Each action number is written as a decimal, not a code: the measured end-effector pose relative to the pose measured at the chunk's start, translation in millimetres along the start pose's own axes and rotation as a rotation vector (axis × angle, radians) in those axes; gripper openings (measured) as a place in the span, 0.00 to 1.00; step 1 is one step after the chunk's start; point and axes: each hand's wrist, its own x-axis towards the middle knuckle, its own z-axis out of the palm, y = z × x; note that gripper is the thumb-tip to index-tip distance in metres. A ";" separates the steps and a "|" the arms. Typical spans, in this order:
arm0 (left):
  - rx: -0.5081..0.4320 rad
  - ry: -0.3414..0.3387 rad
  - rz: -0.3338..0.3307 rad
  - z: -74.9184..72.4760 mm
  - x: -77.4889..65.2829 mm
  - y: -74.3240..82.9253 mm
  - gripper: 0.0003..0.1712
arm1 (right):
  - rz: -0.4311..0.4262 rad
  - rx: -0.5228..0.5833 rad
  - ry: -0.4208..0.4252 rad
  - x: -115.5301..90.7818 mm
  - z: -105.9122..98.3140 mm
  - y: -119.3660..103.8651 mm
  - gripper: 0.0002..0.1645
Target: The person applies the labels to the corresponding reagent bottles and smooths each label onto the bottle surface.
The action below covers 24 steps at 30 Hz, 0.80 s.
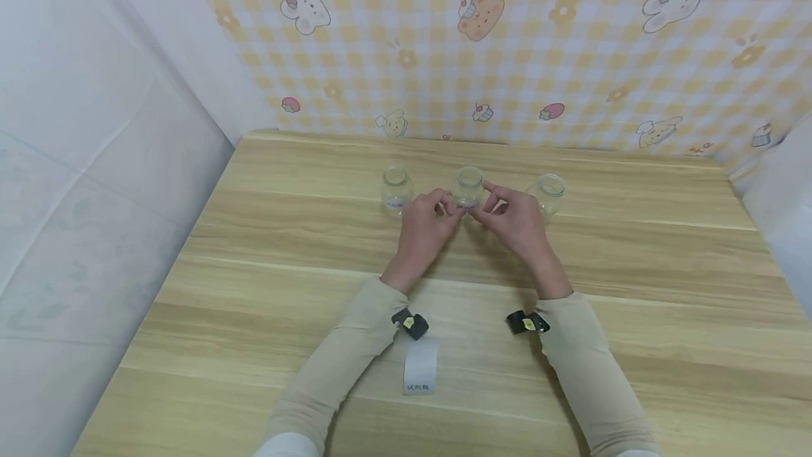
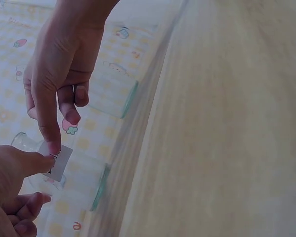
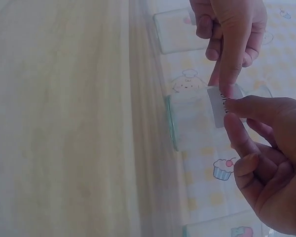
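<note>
In the head view, the middle glass jar [image 1: 469,192] stands upright between both hands. Its front carries a small white label [image 3: 217,111] with dark writing. My left hand [image 1: 428,226] holds the jar from the left, its thumb pressing the label. From the right, my right hand [image 1: 515,223] holds the same jar, with the thumb at the label and the index finger reaching along the side. The thumb tips meet over the label and cover part of the writing.
A second glass jar [image 1: 395,192] with a written label stands to the left, close by the left hand. Behind the right hand is a third glass jar [image 1: 549,192]. A white paper strip [image 1: 421,367] with handwriting lies on the wooden table [image 1: 266,288] between the forearms. Checked cloth [image 1: 539,55] hangs behind.
</note>
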 end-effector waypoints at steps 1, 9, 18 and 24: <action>0.003 0.001 -0.002 -0.2 -0.2 0.2 0.16 | -0.003 -0.006 0.004 0.2 0.5 0.2 0.17; 0.009 0.024 -0.014 0.1 -0.9 0.2 0.16 | -0.014 -0.020 0.020 0.5 3.3 -0.1 0.18; 0.030 0.037 -0.003 1.5 -0.4 -0.9 0.17 | -0.009 -0.032 0.021 0.2 3.8 -1.0 0.18; 0.038 0.031 -0.003 0.8 -0.2 0.6 0.14 | -0.003 -0.021 0.002 0.0 1.5 -1.2 0.17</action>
